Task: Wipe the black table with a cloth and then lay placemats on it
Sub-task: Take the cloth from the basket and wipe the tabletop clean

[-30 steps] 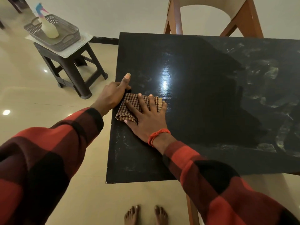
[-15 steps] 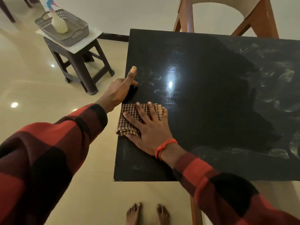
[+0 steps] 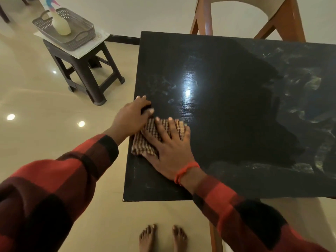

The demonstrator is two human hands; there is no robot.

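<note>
Head view, wide and bent at the edges. Black table [image 3: 236, 115] running off frame at right, far edge and near-left corner visible, a bright lamp glare near the middle, pale smears across the right part and faintly along the near edge. Checked cloth [image 3: 145, 140] folded, flat on the table at its left edge, partly hidden under the right hand [image 3: 169, 150]. Right hand spread flat, fingers straight and apart, pressing on the cloth; fingertips reaching the cloth's far side; red thread band at the wrist. Left hand [image 3: 132, 119] at the table's left edge, just beside the cloth and touching its left side, fingers bent over the edge, thumb on the tabletop; fingertips blurred, underside hidden, grip on the edge not possible to confirm. Both sleeves red and black check, cut off by the frame. Dark stool [image 3: 85, 70] on the floor well apart to the left, bearing a grey basket [image 3: 76, 36] on a pale mat, possibly a placemat, mostly covered; a pale bottle [image 3: 61, 26] upright in the basket, top cropped and blurred. Wooden chair [image 3: 289, 20] beyond the table, only legs and seat underside showing. Bare feet [image 3: 163, 239] at bottom, cropped.
</note>
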